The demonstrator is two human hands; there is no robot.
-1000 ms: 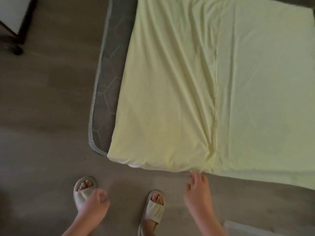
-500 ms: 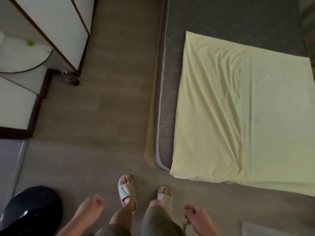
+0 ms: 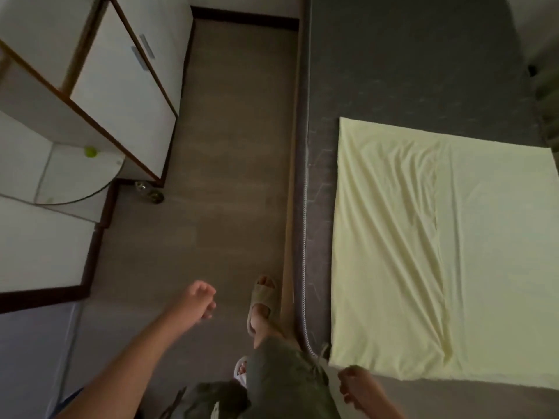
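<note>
A pale yellow folded sheet (image 3: 438, 252) lies flat on the dark grey mattress (image 3: 408, 71) at the right. My left hand (image 3: 198, 299) hangs out over the wooden floor with loosely curled fingers and holds nothing. My right hand (image 3: 358, 388) is low at the bottom edge, just below the sheet's near left corner, fingers loosely curled and apart from the fabric. My feet in light slippers (image 3: 261, 300) stand beside the mattress edge.
A white cabinet with dark trim (image 3: 121, 86) on castors stands at the upper left. A round glass top (image 3: 75, 176) with a small green object (image 3: 90, 152) sits below it. Wooden floor (image 3: 211, 176) runs between cabinet and mattress.
I have stepped away from the foot of the mattress and along its left side. My right hand left the sheet's edge. The view swung to show the cabinet and more floor.
</note>
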